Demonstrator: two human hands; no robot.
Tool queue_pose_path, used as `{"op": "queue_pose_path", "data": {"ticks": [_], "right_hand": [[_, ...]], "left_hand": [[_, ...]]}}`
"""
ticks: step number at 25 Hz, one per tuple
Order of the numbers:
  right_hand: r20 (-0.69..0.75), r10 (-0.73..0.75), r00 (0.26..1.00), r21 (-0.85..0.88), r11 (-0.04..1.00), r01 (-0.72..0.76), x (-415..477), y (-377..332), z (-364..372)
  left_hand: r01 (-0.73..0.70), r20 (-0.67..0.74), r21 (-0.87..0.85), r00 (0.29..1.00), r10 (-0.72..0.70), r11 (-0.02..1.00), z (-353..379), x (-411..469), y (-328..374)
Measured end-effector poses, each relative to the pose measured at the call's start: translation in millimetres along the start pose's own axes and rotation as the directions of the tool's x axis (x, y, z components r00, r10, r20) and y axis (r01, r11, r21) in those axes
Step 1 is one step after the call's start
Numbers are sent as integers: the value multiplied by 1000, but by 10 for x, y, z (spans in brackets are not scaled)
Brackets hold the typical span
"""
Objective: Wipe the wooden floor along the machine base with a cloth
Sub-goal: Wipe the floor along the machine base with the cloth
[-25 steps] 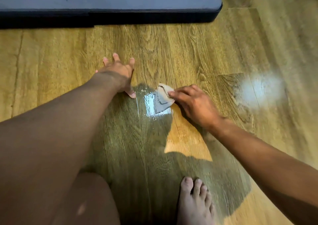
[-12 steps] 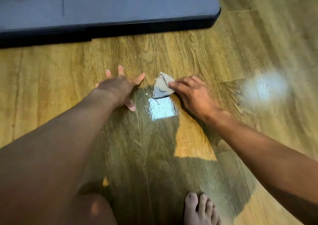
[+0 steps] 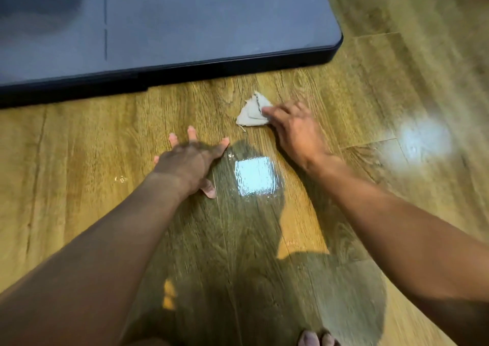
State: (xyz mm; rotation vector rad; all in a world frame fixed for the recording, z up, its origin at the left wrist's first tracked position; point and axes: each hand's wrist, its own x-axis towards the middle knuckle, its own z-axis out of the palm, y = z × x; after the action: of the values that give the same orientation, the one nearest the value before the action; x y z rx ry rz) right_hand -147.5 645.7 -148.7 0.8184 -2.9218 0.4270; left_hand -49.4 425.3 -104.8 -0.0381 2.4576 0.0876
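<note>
Crouched low over a wooden floor, looking down along two bare forearms. Left hand planted palm-down on the boards near centre, fingers spread wide, thumb angled back toward the near side. Right hand reaching farther out and to the right, fingers close together and nearly straight, tips pressing the right edge of a small grey cloth to the boards; thumb out of sight.

Cloth lying on the floor, bunched into a rough triangle, a loose thread trailing from its near-left corner. Just short of the dark machine base, parted from it by a strip of bare wood. Base filling the far left and centre, its rounded corner at the far right.

Between the two hands and slightly nearer, a bright square patch of glare on a glossy stretch of boards. A second, softer glare well off to the right. Broad dark shadow across the near floor. At the bottom edge, bare toes just in view.
</note>
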Motion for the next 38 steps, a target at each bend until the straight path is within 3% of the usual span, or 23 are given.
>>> {"op": "queue_pose_path", "data": {"ticks": [4,6,8,10,12,15,16,19,21,24,26,28,31,33,36,38], "right_hand": [[83,-318,944,10,948,318,-125,134,-75],[106,-217,970,-40,974,222,384,317,-150],[69,-17,997,-55,998,21,760,454,-162],[49,108,993,-71,992,-104,680,377,-114],[10,23,1000,-59,998,-22,150,221,-77],[112,-269,956,25,963,268,-513,185,-171],[153,-276,949,20,961,277,-451,213,-239],[84,-20,996,3,1000,20,-157,176,-299],[42,29,999,-9,1000,-28,-442,29,-270],[102,-245,964,91,967,236,-1408,-155,-346],[168,-369,914,87,929,359,-1500,-53,-474],[184,-222,958,18,975,223,-1179,40,-558],[95,43,995,1,999,-43,-1131,12,-494],[90,-88,992,67,994,82,-1598,-135,-408],[171,-356,919,118,933,339,-1840,-53,-434],[169,-285,943,54,958,280,-1423,77,-473]], "left_hand": [[-11,-16,14,1000,11,1000,39,35,-37],[-15,-10,8,1000,15,1000,21,32,-35],[-14,-5,5,1000,14,1000,-8,9,-24],[-6,1,2,1000,6,1000,-24,-14,-15],[-11,-6,1,1000,11,1000,-18,-18,-9],[-7,-12,-9,1000,7,1000,-12,-11,-6],[1,-8,-12,1000,-1,1000,-22,-10,7],[25,8,-29,1000,-25,999,-57,-25,26],[30,13,-53,999,-29,998,-65,-29,36],[33,-1,-59,999,-34,998,-48,-25,35],[35,-6,-55,999,-35,998,-45,-21,29],[35,2,-67,999,-35,997,-55,-31,39],[52,19,-80,999,-51,995,-69,-34,58],[67,30,-86,997,-65,994,-76,-19,51],[63,47,-92,997,-59,994,-98,-37,66],[58,52,-90,997,-54,994,-105,-83,77]]}}
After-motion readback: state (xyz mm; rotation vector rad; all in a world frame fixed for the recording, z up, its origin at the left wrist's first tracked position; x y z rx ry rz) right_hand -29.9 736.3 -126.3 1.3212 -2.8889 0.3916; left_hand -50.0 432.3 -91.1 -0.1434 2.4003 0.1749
